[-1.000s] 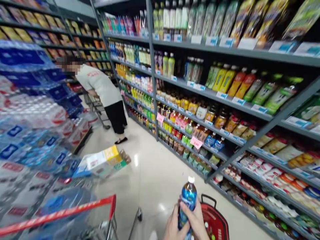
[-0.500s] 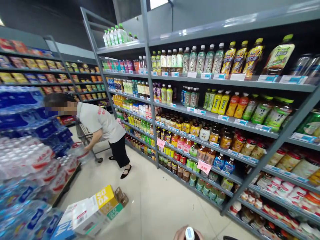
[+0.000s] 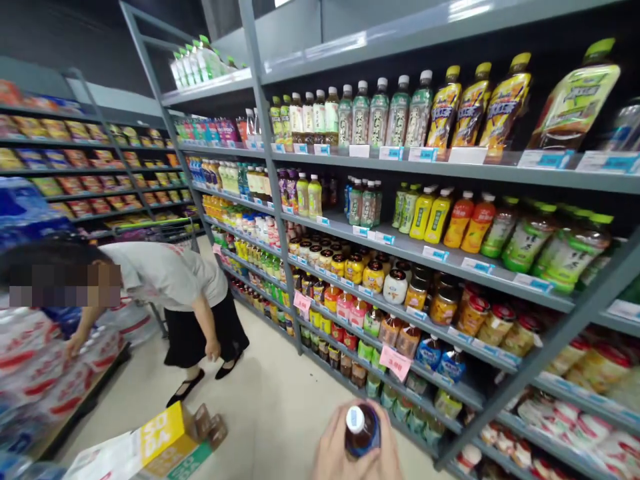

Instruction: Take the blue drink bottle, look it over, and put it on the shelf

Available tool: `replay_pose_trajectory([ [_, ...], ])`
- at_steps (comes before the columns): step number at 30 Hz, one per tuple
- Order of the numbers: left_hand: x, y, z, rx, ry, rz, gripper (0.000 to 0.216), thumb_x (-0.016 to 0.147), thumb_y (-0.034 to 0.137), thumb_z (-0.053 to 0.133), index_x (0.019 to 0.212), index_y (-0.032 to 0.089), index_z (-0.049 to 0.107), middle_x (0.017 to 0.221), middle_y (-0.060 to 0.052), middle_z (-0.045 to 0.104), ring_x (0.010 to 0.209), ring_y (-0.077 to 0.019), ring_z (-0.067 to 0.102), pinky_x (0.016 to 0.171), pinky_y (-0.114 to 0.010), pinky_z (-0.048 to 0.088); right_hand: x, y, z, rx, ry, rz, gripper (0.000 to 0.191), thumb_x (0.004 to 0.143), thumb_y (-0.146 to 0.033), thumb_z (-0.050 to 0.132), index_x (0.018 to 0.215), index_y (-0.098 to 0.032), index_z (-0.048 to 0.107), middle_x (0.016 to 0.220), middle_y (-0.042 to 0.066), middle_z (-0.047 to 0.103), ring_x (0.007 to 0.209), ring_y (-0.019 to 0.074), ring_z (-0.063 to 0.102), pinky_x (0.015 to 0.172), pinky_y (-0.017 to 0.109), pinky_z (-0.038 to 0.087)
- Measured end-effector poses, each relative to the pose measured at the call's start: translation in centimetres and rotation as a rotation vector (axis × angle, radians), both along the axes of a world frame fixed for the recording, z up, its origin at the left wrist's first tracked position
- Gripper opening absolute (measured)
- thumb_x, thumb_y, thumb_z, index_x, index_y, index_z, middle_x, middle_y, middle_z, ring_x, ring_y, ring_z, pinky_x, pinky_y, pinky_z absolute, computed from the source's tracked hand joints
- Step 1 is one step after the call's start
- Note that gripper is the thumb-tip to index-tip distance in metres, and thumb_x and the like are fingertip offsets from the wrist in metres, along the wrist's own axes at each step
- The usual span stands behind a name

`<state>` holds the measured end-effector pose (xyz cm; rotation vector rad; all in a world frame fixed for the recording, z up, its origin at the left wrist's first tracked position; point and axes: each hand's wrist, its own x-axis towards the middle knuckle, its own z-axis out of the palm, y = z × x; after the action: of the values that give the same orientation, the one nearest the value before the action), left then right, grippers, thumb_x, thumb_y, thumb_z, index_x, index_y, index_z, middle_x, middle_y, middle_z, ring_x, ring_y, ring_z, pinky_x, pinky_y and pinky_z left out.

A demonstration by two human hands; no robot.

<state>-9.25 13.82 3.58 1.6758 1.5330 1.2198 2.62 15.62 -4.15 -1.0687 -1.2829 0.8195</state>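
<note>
White-capped bottle (image 3: 361, 430) stands upright, both hands (image 3: 357, 447) wrapped around it from either side, steadying it before the shelves (image 3: 425, 250).

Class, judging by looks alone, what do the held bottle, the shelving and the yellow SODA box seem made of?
Bottle: probably clear plastic; dark drink shows through, white cap.
Shelving: likely grey painted metal, with thin straight beams.
SODA box: printed cardboard, folded edges.
</note>
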Motion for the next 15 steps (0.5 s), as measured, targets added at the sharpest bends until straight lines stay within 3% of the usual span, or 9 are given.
replay_pose_trajectory([
  [3,-0.8,6.0,4.8,0.132,0.037,0.067,0.059,0.080,0.044,0.079,0.134,0.025,0.063,0.131,-0.012,0.071,0.117,-0.0313,0.071,0.103,-0.046,0.059,3.4,5.9,-0.1,0.089,-0.172,-0.011,0.062,0.087,-0.044,0.070,0.143,-0.024,0.053,0.141,0.014,0.064,0.129,0.0319,0.064,0.110,0.045,0.053],
  [7,-3.2,13.3,13.3,0.461,0.164,0.164,0.057,0.083,0.042,0.079,0.134,0.024,0.060,0.132,-0.012,0.069,0.122,-0.0299,0.067,0.110,-0.050,0.053,9.4,11.0,-1.6,0.047,-0.350,0.050,0.047,0.091,-0.039,0.065,0.133,-0.021,0.061,0.130,0.015,0.071,0.115,0.0289,0.072,0.096,0.040,0.061],
  [11,-6.3,21.5,21.0,0.658,0.189,0.240,0.065,0.078,0.045,0.084,0.133,0.021,0.059,0.131,-0.012,0.069,0.121,-0.0300,0.067,0.109,-0.051,0.052,13.1,12.1,-2.5,-0.074,-0.366,0.133,0.033,0.085,-0.043,0.066,0.109,-0.022,0.074,0.109,0.012,0.078,0.099,0.0282,0.076,0.082,0.036,0.064],
  [15,-9.3,30.2,26.6,0.787,0.191,0.333,0.077,0.074,0.055,0.083,0.136,0.020,0.054,0.136,-0.014,0.061,0.127,-0.0320,0.060,0.111,-0.053,0.048,13.0,11.0,-1.5,-0.275,-0.218,0.119,0.019,0.079,-0.048,0.072,0.088,-0.031,0.075,0.088,0.004,0.078,0.085,0.0301,0.076,0.069,0.040,0.064],
])
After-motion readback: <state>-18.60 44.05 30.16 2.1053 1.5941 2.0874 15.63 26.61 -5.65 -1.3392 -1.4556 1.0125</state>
